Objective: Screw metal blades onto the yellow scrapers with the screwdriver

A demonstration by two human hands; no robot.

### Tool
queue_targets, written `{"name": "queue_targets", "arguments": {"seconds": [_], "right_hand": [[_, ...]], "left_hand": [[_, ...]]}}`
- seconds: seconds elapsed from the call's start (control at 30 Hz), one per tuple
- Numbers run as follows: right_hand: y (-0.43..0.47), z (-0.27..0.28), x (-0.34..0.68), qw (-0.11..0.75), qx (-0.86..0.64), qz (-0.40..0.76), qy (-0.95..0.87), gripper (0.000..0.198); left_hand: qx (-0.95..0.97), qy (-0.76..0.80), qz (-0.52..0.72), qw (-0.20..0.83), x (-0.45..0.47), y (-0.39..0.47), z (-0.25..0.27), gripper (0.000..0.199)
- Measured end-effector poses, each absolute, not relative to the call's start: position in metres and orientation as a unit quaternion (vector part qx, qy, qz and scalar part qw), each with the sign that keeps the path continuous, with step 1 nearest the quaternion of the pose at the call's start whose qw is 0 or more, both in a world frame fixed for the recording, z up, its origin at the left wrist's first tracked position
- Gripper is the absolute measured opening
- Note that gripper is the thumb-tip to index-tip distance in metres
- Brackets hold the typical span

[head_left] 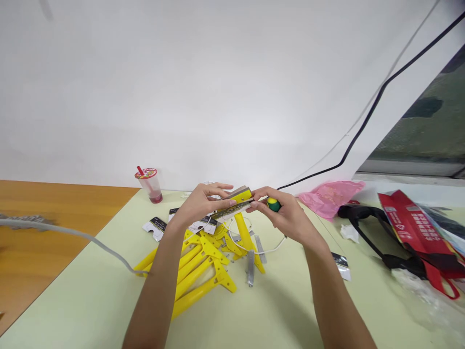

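Note:
Above the table, my left hand [203, 203] grips the head of a yellow plastic tool that looks like a scraper [242, 228], whose handle slants down below the hands. A printed black-and-white card [232, 211] lies along this head. My right hand [278, 211] pinches the head's right end, and a green-and-yellow rounded handle [273, 204], perhaps a screwdriver's, is held in its palm; the rest of that is hidden. Below lie several similar yellow tools [198, 276], grey metal strips [250, 269] and small screws. Printed cards [155, 228] lie left of the pile.
A lidded plastic cup [149, 185] with a red straw stands by the wall. To the right are a pink plastic bag [327, 196], a black strap [358, 213], a red bag [417, 228] and clear plastic wrap [417, 286]. A grey cable [80, 233] crosses the left side.

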State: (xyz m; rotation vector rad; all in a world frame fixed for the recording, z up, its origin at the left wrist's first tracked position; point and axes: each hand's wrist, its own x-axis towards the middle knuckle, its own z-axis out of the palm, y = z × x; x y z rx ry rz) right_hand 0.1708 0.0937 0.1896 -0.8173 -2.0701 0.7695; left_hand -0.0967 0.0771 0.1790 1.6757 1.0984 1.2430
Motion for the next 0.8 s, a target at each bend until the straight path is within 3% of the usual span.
{"name": "queue_targets", "arguments": {"seconds": [0.37,0.8], "right_hand": [[0.095,0.184,0.169,0.395,-0.348,0.288,-0.8,0.04],[0.093,0.178,0.159,0.548,-0.29,0.266,-0.738,0.036]], "left_hand": [[0.635,0.452,0.478,0.405,-0.087,0.07,0.189,0.036],[0.596,0.404,0.572,0.393,-0.071,0.069,0.19,0.044]]}}
